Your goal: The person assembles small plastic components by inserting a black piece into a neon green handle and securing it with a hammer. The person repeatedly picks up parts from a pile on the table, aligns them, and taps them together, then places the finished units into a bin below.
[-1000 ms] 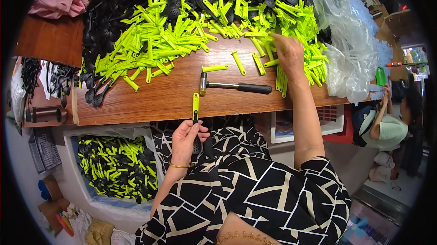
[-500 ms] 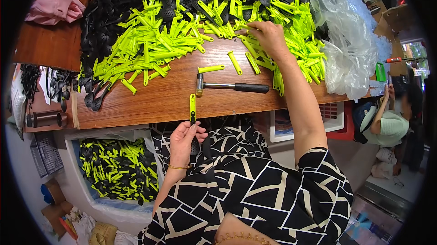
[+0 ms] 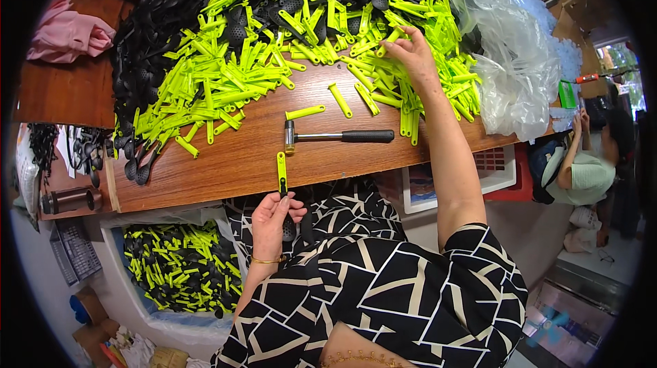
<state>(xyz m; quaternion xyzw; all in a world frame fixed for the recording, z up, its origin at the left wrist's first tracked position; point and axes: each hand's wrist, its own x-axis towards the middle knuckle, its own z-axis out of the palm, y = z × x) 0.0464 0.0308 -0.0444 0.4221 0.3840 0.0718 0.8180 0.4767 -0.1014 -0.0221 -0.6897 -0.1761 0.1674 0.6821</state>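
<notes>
My left hand [image 3: 274, 221] is closed round the neck of a black slotted spoon [image 3: 289, 231], low by the table's front edge. A yellow-green handle sleeve [image 3: 281, 166] sits on the spoon's upper end and stands out above my fingers; the dotted head hangs below them, partly hidden. Over the far pile of loose handle sleeves [image 3: 226, 81], my right hand [image 3: 414, 60] pinches a yellow-green handle sleeve [image 3: 390, 40] between thumb and fingers. A mallet [image 3: 342, 137] with a black grip lies on the table between my hands, and several single sleeves lie just beyond it.
Black slotted spoons [image 3: 154, 33] are heaped at the back. Clear plastic sheeting [image 3: 513, 74] covers the right end. Below the table at left, a lined bin [image 3: 113, 245] holds spoons with yellow-green handles. A white crate [image 3: 503, 187] stands under the table; another person [image 3: 582, 176] is far right.
My right hand has come slightly back from the pile with a handle sleeve between its fingers. My left hand still holds the spoon in much the same place. The whole view has shifted a little.
</notes>
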